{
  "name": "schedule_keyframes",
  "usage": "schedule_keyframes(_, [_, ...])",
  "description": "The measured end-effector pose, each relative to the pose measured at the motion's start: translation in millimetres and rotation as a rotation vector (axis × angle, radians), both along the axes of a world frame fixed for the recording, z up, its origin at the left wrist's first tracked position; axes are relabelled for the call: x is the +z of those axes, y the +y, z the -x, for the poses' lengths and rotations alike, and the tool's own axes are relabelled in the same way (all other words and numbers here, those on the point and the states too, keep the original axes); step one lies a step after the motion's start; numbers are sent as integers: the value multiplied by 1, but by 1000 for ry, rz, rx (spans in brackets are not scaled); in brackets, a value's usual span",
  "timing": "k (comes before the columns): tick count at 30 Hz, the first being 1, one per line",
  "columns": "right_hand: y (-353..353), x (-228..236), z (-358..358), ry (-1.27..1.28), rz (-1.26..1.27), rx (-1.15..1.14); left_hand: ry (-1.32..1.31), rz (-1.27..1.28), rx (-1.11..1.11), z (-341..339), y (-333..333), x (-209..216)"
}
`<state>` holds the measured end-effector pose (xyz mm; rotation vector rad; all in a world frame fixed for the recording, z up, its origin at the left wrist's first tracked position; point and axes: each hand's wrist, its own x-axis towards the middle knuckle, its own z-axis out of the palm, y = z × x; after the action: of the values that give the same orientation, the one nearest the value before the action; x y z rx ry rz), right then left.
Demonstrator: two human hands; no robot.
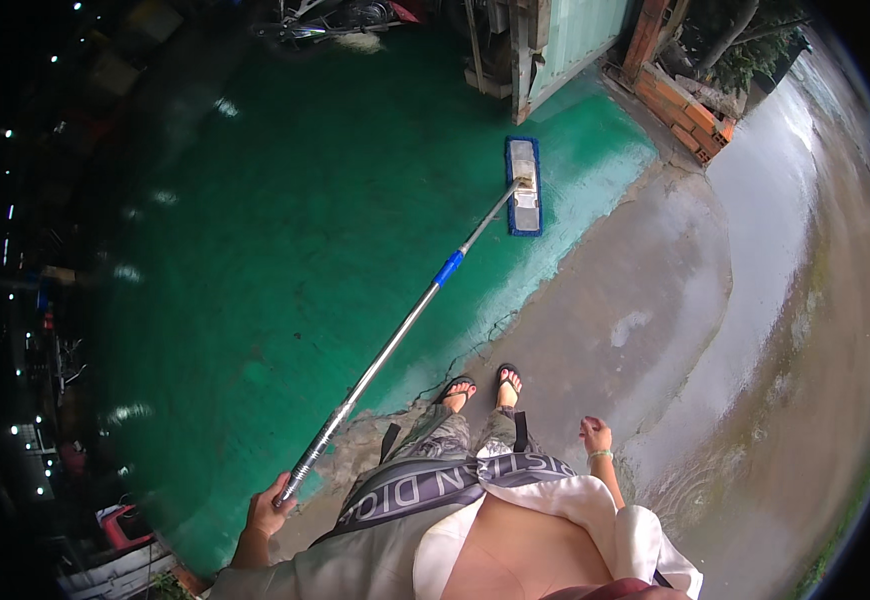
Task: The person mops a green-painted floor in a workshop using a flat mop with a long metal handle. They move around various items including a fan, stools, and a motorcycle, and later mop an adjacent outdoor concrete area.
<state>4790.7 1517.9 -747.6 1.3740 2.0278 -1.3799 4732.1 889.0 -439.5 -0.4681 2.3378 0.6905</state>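
Note:
My left hand [269, 508] is wrapped round the end of a long flat mop [380, 365]. Its silver pole, with a blue collar [449, 268], slants away up and to the right. At the far end the mop head [524, 212], grey on top with a blue fringe, lies flat on the green floor [305, 220] near its worn right edge. Off to the right, my right hand [596, 434] hangs beside my hip over the concrete. Its fingers are loosely curled and apart from the thumb, with nothing visible in them. A light band circles that wrist.
A cracked edge separates the green floor from bare concrete [605, 320], where my sandalled feet stand. Wet, puddled ground [755, 420] stretches along the right. Beyond the mop head are a pale metal door [575, 45] and a low brick stub [680, 108]. A motorbike [340, 18] is parked at the back.

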Motion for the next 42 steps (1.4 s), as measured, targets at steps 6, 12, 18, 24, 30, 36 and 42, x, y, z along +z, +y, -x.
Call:
schedule_keyframes(6, [-7,17,89,80,123,218,-30,-112,-1,-38,76,-35])
schedule_keyframes(12, [14,-8,56,42,222,211,-130,-397,64,131,204,-106])
schedule_keyframes(18, [34,-9,47,-253,-80,622,32,-363,-141,237,306,-171])
schedule_keyframes(24, [-58,26,173,159,-164,829,131,-25,-274,233,288,-130])
schedule_keyframes(30, [-217,79,274,424,-478,1189,179,206,-252,157,128,-56])
schedule_keyframes(36, [-379,82,239,386,-531,1402,90,344,-169,-5,-27,55])
schedule_keyframes(42, [-543,33,97,586,-254,1849,76,572,53,-241,-115,149])
